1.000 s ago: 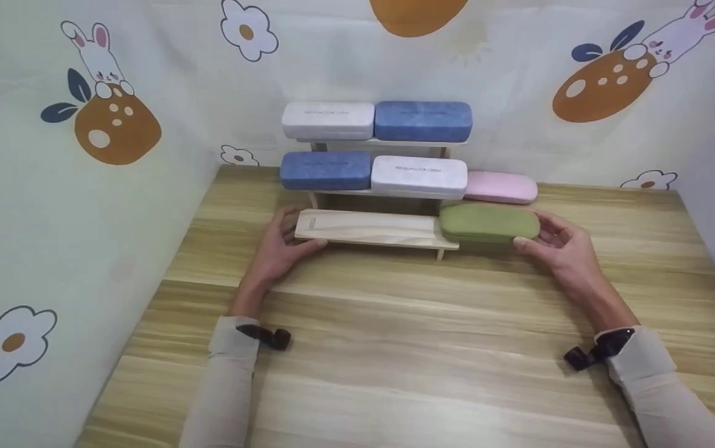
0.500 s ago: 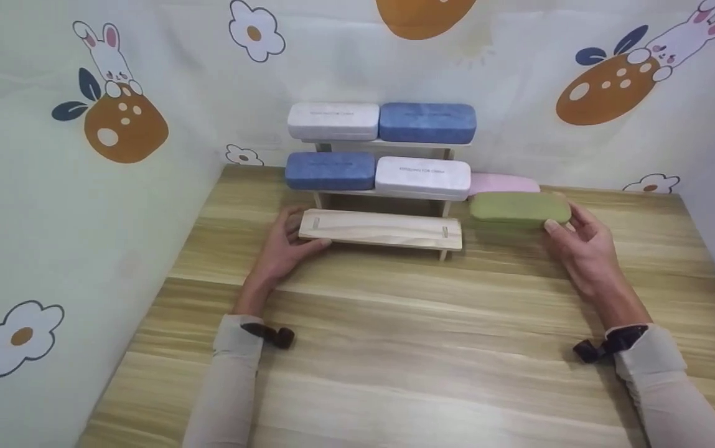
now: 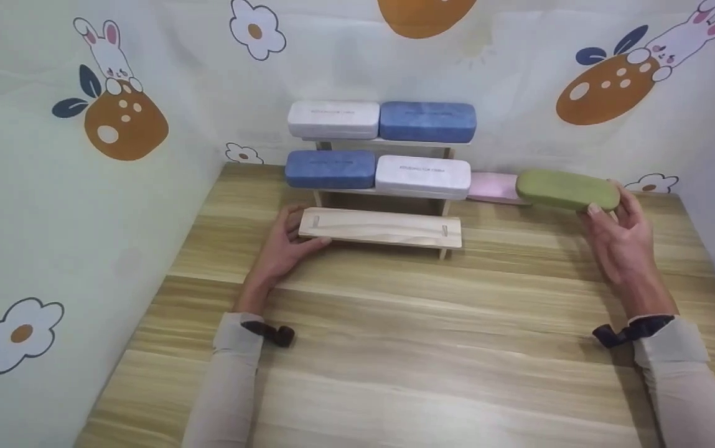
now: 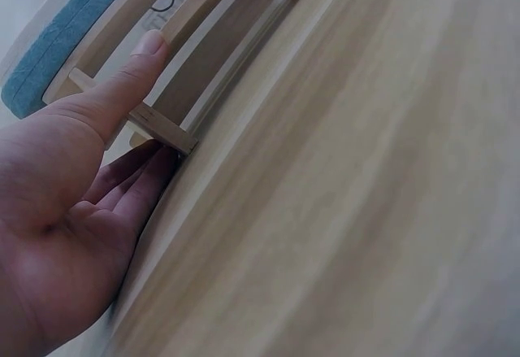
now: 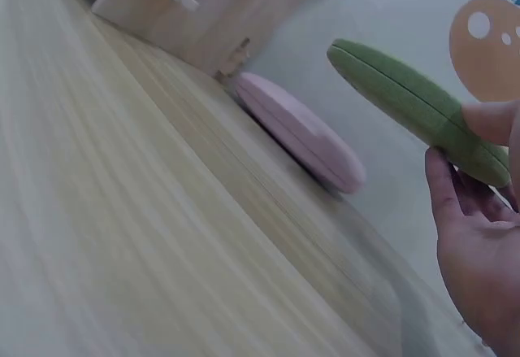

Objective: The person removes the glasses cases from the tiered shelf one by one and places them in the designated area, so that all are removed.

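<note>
My right hand (image 3: 625, 239) grips the right end of a green glasses case (image 3: 567, 190), thumb in front and fingers behind. In the right wrist view the green case (image 5: 406, 97) is raised above the tabletop, beyond a pink glasses case (image 5: 301, 129) that lies on the table. From the head, the green case overlaps the right part of the pink case (image 3: 494, 186). My left hand (image 3: 282, 246) holds the left end of the low front step of a wooden stepped rack (image 3: 379, 228), thumb along its front edge. That step is bare.
On the rack's middle step sit a blue case (image 3: 330, 169) and a white case (image 3: 423, 177). Above them, another white case (image 3: 333, 120) and blue case (image 3: 427, 122) fill the top step. A patterned wall sheet (image 3: 519, 62) rises behind the wooden table (image 3: 425, 348).
My right hand has lifted the green case off the front step and carried it right and back, over the pink case. My left hand stays at the step's left end.
</note>
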Available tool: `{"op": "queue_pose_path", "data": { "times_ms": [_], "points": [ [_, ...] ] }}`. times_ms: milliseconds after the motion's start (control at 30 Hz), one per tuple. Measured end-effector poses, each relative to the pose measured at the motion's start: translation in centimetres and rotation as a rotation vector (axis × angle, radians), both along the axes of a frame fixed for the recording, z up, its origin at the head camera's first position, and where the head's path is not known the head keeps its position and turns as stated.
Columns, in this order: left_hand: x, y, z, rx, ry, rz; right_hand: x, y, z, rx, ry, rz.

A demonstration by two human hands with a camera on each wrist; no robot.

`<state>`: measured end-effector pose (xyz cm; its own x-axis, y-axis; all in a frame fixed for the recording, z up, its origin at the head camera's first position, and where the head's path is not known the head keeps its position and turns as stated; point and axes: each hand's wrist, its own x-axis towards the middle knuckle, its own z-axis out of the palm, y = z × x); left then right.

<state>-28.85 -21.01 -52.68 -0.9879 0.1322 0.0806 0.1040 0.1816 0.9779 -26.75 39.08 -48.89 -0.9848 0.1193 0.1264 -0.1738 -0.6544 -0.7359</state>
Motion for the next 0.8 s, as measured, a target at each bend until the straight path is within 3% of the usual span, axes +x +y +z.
{"op": "queue_pose_path", "data": {
  "times_ms": [433, 800],
  "points": [
    [0.1, 0.0, -0.1, -0.014, 0.010, 0.006, -1.2, 4.1, 0.2, 0.038, -0.115, -0.075],
    [-0.1, 0.0, -0.1, -0.037, 0.025, 0.013, -1.8, 5.6, -0.7, 0.327, -0.230, -0.133]
  ]
}}
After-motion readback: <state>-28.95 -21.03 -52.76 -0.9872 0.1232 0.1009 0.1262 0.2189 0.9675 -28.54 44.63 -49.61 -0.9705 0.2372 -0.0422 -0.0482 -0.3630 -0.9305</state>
